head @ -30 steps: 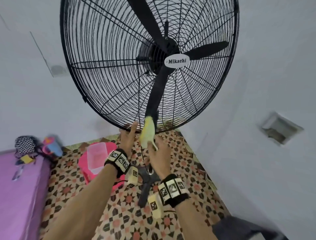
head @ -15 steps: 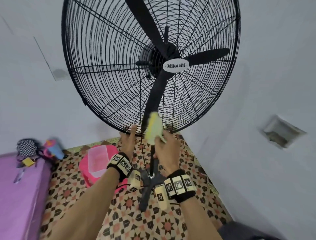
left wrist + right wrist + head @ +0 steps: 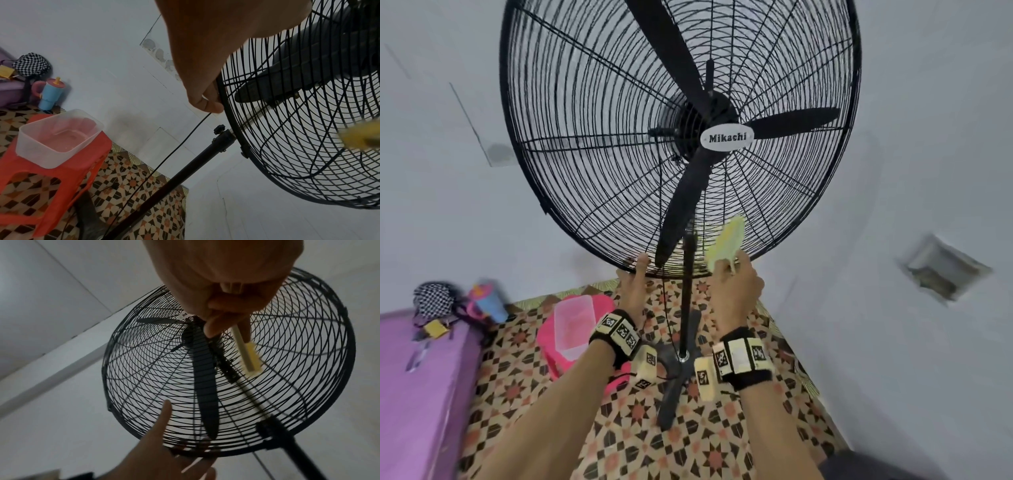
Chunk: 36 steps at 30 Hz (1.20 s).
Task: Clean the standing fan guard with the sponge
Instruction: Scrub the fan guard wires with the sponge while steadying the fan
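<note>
The standing fan guard (image 3: 599,144), a round black wire cage of concentric rings and radial spokes, is filling the upper part of the head view, its top edge running out of frame; three dark blades and an oval "Mikachi" badge (image 3: 727,138) are showing through the wires. A thin black pole (image 3: 687,294) is descending behind the guard to a cross-shaped base on the patterned tile floor (image 3: 524,373), and pale walls are closing in near the guard on the left and right. To the left, a pink-red plastic stool (image 3: 68,164) is carrying a translucent rectangular tub (image 3: 57,138) holding liquid; farther left, a purple bed is being cut off by the frame edge. The left hand (image 3: 632,291) is reaching to the guard's lower rim, thumb pointing up along the front wires and fingers curling around the rim; that grip is partly hidden by the palm in the left wrist view. The right hand (image 3: 736,291) is pinching the pale stick-like handle of the sponge (image 3: 726,245), whose soft yellow head, blurred in all views, is lying against the lower front wires just right of the pole.
</note>
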Available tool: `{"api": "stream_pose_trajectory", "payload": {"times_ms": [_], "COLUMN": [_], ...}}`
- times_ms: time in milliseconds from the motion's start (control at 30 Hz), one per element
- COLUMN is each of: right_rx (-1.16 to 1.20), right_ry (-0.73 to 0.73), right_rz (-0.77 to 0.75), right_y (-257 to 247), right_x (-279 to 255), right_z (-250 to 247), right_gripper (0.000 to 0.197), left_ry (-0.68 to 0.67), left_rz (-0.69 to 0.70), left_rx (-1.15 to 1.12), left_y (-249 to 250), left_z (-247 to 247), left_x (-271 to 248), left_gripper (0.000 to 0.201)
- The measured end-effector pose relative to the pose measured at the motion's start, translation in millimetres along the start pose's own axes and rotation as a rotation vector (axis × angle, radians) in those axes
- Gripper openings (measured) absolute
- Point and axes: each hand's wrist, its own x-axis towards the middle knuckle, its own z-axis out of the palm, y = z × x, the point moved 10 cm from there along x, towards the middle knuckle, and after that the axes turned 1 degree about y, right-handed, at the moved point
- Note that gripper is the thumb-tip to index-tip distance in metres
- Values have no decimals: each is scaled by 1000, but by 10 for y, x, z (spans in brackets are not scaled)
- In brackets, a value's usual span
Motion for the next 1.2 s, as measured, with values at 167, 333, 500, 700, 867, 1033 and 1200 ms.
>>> {"api": "stream_pose_trajectory", "payload": {"times_ms": [167, 333, 500, 700, 867, 1033, 1200], "right_rx": [28, 191, 59, 129, 122, -13, 131], "right_ry": [-212, -176, -33, -340, -140, -160, -241], "right_rz": [-168, -139, -57, -222, -84, -158, -260], "right_y": [-318, -341, -169, -606, -349, -536, -814], "right_x": [-134, -22, 247, 44, 299, 200, 125], "right_z": [342, 92, -156, 214, -64, 174, 105], "right_gripper": [27, 15, 27, 30, 29, 28, 22], "left_ry": [56, 91, 174, 164, 142, 123, 103], "left_rz": [11, -55, -52, -105, -94, -130, -105], "left_rx": [-42, -235, -243, 10, 31, 79, 39], "left_y": [35, -36, -4, -110, -184, -167, -130], "left_z": [-7, 295, 334, 234, 162, 196, 180], "left_x": [-3, -123, -157, -16, 63, 34, 48], "left_gripper": [123, 138, 123, 141, 147, 138, 153]}}
